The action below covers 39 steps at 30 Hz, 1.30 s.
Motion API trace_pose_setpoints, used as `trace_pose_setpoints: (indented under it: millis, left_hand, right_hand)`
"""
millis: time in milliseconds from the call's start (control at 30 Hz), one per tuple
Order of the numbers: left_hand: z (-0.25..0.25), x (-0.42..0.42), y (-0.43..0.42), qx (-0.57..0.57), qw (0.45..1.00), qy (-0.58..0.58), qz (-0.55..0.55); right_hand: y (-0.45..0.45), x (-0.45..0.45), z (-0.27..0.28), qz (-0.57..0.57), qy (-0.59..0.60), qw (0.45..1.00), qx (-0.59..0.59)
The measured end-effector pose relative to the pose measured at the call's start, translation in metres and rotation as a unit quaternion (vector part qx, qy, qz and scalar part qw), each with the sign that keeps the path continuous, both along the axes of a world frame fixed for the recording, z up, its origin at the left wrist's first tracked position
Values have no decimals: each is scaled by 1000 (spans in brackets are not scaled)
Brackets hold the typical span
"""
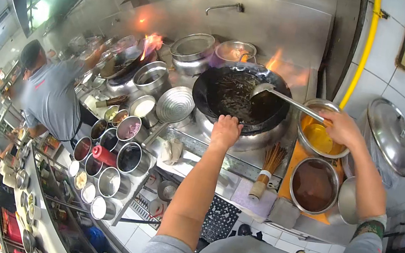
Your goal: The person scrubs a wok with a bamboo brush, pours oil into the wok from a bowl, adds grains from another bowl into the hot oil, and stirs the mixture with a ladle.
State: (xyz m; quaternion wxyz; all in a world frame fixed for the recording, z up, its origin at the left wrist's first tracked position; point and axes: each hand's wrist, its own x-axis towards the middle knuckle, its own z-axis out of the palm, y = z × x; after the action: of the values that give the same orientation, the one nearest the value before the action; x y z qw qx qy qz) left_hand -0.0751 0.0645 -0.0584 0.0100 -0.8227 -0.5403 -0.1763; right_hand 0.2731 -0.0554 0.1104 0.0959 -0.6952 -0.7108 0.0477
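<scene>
A large black wok [202, 94] with dark liquid in it sits on the burner in front of me, flames rising behind it. My left hand [227, 130] is closed on the wok's near rim; whether a cloth lies under the fingers cannot be made out. My right hand [340, 129] grips the handle of a metal ladle [292, 101], whose bowl rests in the wok at its right side. Below that hand stands a metal pot of yellow liquid [318, 138], and nearer to me a pot of brown sauce [314, 185].
A bamboo brush [264, 177] stands by the stove edge. Left of the wok are a perforated strainer [175, 105] and several metal containers [109, 181]. A co-worker [55, 94] works at another flaming wok on the left. A lidded bin [392, 131] stands at the right.
</scene>
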Motion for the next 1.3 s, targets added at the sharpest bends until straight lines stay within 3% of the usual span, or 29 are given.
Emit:
trace_pose_setpoints:
  millis: [100, 200, 333, 433, 533, 600, 733, 800, 867, 933, 1000, 1300]
  left_hand:
    - [14, 1, -3, -73, 997, 1, 8]
    - [25, -9, -22, -30, 999, -30, 0]
    - [34, -46, -67, 85, 972, -202, -86]
    - [19, -105, -133, 30, 961, -253, -109]
    - [-19, -169, -206, -83, 958, -270, -52]
    - [-72, -214, -251, -139, 955, -263, -2]
    - [-216, -305, -376, -235, 950, -90, 186]
    - [-251, -328, -433, -347, 906, 2, 242]
    - [-337, -361, -507, -343, 882, -145, 290]
    - [-358, -377, -561, -508, 792, -104, 322]
    - [-359, -374, -584, -552, 762, -108, 322]
    - [-339, -341, -577, -519, 763, -235, 304]
  right_hand:
    - [-24, -4, 20, -18, -13, 999, -23]
    - [-51, -14, 37, -17, -15, 999, -24]
    - [-78, -37, 48, -68, -3, 996, -61]
    - [-91, -60, 36, -59, 13, 997, -41]
    - [-81, -72, 3, -49, 31, 998, -21]
    - [-72, -84, -17, -54, 36, 998, -15]
    - [-48, -100, -48, -26, 54, 998, 16]
    - [-35, -105, -61, -37, 51, 998, 10]
    - [-22, -113, -68, -41, 62, 997, 11]
    - [-9, -117, -77, -40, 75, 996, 12]
    - [5, -122, -90, -42, 81, 995, 27]
    - [58, -135, -112, -74, 92, 991, 68]
